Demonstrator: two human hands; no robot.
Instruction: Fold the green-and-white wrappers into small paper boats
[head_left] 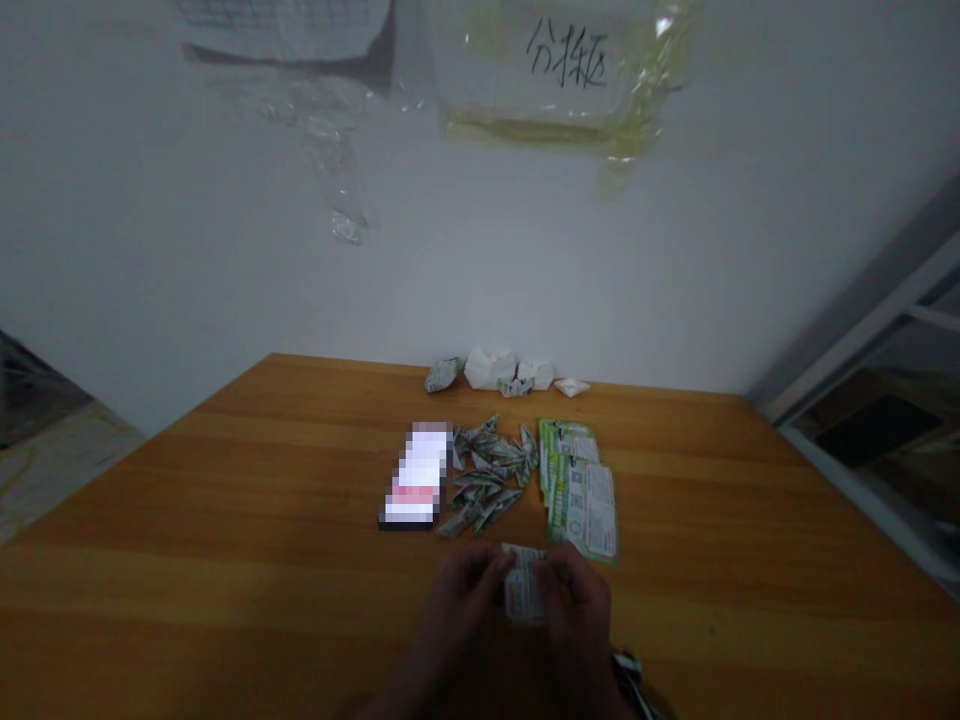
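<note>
My left hand [457,605] and my right hand [574,600] meet low in the middle of the view, both pinching a small printed paper slip [523,585] between their fingers just above the wooden table [225,520]. Beyond the hands lies a heap of several small folded paper pieces [487,472]. To its right sits a fanned stack of green and white printed sheets [581,490]. A phone [416,478] with a lit screen lies to the left of the heap.
At the table's far edge, against the white wall, sit white folded paper shapes [491,368] and a small paper boat [571,386]. A taped plastic sleeve with handwriting [555,70] hangs on the wall. A metal frame [885,330] stands at right.
</note>
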